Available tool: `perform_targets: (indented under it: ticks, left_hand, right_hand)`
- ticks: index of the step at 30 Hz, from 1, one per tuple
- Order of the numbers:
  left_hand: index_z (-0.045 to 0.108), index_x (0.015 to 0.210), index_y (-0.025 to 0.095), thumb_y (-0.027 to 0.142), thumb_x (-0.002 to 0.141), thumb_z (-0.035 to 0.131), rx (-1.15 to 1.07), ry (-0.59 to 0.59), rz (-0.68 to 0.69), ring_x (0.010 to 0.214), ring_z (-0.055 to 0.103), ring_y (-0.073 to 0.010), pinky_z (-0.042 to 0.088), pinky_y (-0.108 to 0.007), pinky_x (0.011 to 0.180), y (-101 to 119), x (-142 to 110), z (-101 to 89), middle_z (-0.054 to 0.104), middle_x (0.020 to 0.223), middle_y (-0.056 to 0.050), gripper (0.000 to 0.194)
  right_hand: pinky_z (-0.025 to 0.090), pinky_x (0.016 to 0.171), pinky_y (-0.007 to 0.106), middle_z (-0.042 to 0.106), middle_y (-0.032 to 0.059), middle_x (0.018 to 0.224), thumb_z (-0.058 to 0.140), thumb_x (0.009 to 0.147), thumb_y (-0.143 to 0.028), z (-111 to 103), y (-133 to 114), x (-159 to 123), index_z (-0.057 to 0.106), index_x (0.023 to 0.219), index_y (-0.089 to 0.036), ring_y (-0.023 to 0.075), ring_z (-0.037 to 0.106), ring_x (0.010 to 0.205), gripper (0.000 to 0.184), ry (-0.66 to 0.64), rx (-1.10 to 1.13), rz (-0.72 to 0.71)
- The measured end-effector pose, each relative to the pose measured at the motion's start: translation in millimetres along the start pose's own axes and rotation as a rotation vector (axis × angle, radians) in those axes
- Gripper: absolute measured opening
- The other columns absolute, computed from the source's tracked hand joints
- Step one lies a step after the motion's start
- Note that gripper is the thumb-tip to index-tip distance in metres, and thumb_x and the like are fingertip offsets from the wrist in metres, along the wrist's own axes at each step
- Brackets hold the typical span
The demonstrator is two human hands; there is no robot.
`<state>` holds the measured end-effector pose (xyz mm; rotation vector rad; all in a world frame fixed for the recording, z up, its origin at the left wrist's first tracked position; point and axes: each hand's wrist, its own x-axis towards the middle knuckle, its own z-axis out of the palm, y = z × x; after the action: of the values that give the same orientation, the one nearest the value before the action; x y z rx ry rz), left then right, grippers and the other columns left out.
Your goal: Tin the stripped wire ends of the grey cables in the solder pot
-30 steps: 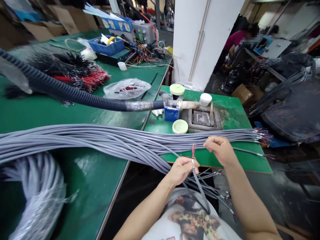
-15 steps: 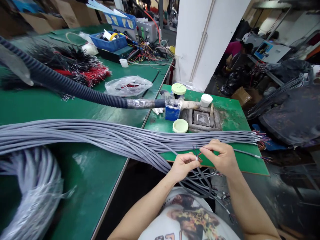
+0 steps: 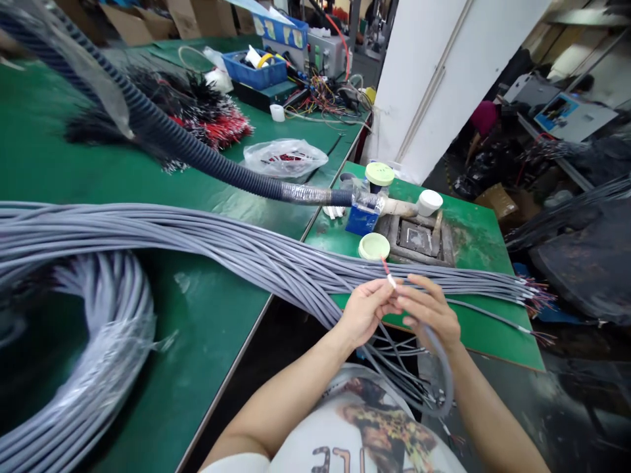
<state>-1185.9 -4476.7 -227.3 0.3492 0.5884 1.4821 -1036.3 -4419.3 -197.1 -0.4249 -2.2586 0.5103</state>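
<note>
Hands (image 3: 367, 312) at cable end (image 3: 390, 279) — grey cable bundle (image 3: 197, 240) behind, green bench (image 3: 486, 253)

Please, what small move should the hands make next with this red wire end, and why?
I would probably close the right hand onto the white sleeve on the red wire, because the left hand pinches the wire just below that sleeve, and the right fingertips are already beside it.

torso: white T-shirt (image 3: 315, 427) | print: brown-yellow graphic (image 3: 379, 427), dark lettering (image 3: 330, 460) | arms: bare forearms (image 3: 276, 407)
</note>
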Motion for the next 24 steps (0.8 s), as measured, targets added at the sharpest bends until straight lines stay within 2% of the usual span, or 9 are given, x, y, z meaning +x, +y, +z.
perform_targets:
  ticks: [2,4,7,9,11,14,18,24]
  left_hand:
    - [0.07,0.1,0.012,0.039,0.076,0.07,0.226,0.026,0.152,0.068,0.064,-0.0151,0.052,-0.029,0.069,7,-7,-1.7,0.072,0.08,-0.008,0.036]
    - [0.072,0.097,0.015,0.033,0.081,0.066,0.511,0.071,0.419,0.076,0.064,-0.0176,0.051,-0.031,0.075,14,-14,-9.4,0.073,0.082,-0.009,0.025]
    - [0.074,0.09,0.019,0.022,0.082,0.063,0.834,0.16,0.833,0.075,0.063,-0.0181,0.049,-0.033,0.075,20,-18,-30.0,0.073,0.078,-0.007,0.014]
    - [0.073,0.091,0.019,0.018,0.081,0.063,0.951,0.22,0.972,0.073,0.062,-0.0178,0.048,-0.034,0.073,20,-15,-45.2,0.073,0.078,-0.006,0.014]
    - [0.072,0.093,0.02,0.016,0.081,0.063,1.031,0.25,1.008,0.074,0.063,-0.0176,0.047,-0.034,0.075,18,-10,-57.3,0.073,0.08,-0.006,0.016]
    - [0.071,0.093,0.02,0.017,0.082,0.062,1.09,0.248,0.986,0.076,0.063,-0.0176,0.046,-0.034,0.076,14,-4,-66.2,0.072,0.081,-0.005,0.015]
    - [0.071,0.093,0.019,0.02,0.083,0.06,1.115,0.241,0.955,0.077,0.063,-0.0181,0.046,-0.035,0.076,14,-4,-67.5,0.072,0.08,-0.006,0.015]
    - [0.069,0.096,0.019,0.013,0.081,0.062,1.141,0.176,0.992,0.076,0.062,-0.017,0.045,-0.034,0.076,14,-5,-68.2,0.071,0.079,-0.004,0.018]
  right_hand:
    - [0.049,0.093,0.049,0.071,0.0085,0.106,0.053,0.09,-0.035,-1,1,17,0.068,0.109,-0.028,0.0285,0.061,0.109,0.026,0.15,0.013,0.128]
    - [0.049,0.093,0.046,0.071,0.0081,0.104,0.049,0.092,-0.033,-6,7,37,0.069,0.106,-0.026,0.0263,0.064,0.103,0.025,0.237,-0.027,0.268]
    - [0.051,0.089,0.04,0.072,0.0065,0.097,0.05,0.092,-0.033,-10,25,62,0.069,0.097,-0.023,0.0233,0.066,0.095,0.022,0.233,-0.052,0.361]
    - [0.054,0.083,0.038,0.072,0.0063,0.093,0.05,0.092,-0.036,-7,39,73,0.068,0.093,-0.022,0.0217,0.067,0.089,0.023,0.21,0.006,0.387]
    - [0.055,0.078,0.036,0.072,0.0061,0.091,0.051,0.091,-0.038,0,51,82,0.066,0.091,-0.02,0.0201,0.068,0.083,0.024,0.18,0.066,0.407]
    - [0.056,0.075,0.034,0.072,0.0053,0.087,0.052,0.09,-0.041,11,61,90,0.066,0.089,-0.02,0.0185,0.068,0.077,0.026,0.123,0.084,0.418]
    - [0.055,0.074,0.031,0.071,0.005,0.085,0.051,0.09,-0.043,20,70,97,0.066,0.088,-0.019,0.0173,0.068,0.076,0.028,0.07,0.046,0.425]
    - [0.054,0.076,0.03,0.071,0.0031,0.086,0.051,0.09,-0.043,27,84,98,0.066,0.087,-0.021,0.0166,0.068,0.078,0.027,0.033,0.027,0.433]
